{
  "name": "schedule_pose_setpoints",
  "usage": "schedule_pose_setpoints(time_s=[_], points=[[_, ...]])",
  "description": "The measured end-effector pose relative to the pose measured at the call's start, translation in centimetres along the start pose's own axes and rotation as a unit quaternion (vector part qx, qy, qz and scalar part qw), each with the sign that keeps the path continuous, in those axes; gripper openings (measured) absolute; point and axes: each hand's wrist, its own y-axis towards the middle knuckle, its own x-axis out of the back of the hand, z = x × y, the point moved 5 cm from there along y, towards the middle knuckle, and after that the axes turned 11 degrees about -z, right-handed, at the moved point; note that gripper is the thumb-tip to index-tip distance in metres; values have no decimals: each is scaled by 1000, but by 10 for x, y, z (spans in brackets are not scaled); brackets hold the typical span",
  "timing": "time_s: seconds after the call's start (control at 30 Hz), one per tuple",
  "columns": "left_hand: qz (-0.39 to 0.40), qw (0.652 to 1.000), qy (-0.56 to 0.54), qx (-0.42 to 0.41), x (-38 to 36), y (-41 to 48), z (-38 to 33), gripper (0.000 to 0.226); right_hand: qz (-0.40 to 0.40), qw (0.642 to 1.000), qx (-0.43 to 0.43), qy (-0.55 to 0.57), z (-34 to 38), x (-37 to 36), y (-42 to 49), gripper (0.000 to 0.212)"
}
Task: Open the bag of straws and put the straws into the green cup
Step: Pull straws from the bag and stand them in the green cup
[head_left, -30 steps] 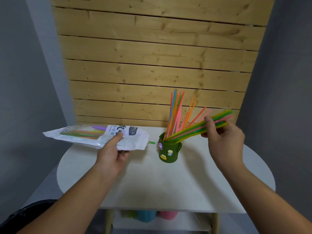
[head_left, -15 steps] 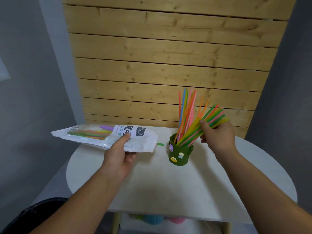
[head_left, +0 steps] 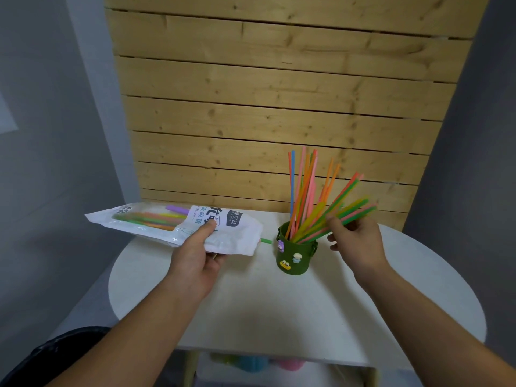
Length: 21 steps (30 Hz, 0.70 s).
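Observation:
The white straw bag [head_left: 156, 227] is held level above the table's left side, with my left hand [head_left: 195, 255] gripping its middle from below. Coloured straws show through its clear window, and a green straw tip [head_left: 265, 241] pokes out of its right end. The dark green felt cup [head_left: 296, 255] with small charms stands at the table's middle, and several straws [head_left: 303, 191] stand upright in it. To the right of the cup, my right hand [head_left: 356, 241] pinches a slanted bundle of green, yellow and pink straws [head_left: 349, 212]. Their lower ends are inside the cup, and my other fingers are spread.
The round white table [head_left: 279, 308] stands against a wooden slat wall [head_left: 279, 107], with grey walls on both sides. Blue and pink cups [head_left: 251, 361] sit on a shelf under the table. A dark object [head_left: 55, 347] lies at the lower left.
My right hand has brought the slanted bundle down and left until its lower ends are in the cup. The bag in my left hand has stayed about where it was.

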Motion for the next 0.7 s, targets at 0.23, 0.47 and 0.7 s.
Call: schedule_pose_setpoints(time_s=[0.23,0.47,0.7], points=[[-1,1000,0,1,-1,0,-1,32,37,999,10,23,1,1,-8,30],[2,1000,-5,-2,-3,-3,-2,28,170,965,-151,-133,-15,-5,-35,48],[19,999,30,-34,-6,-8,-6,29,385,883,-261,-61,-4,-46,-92,48]])
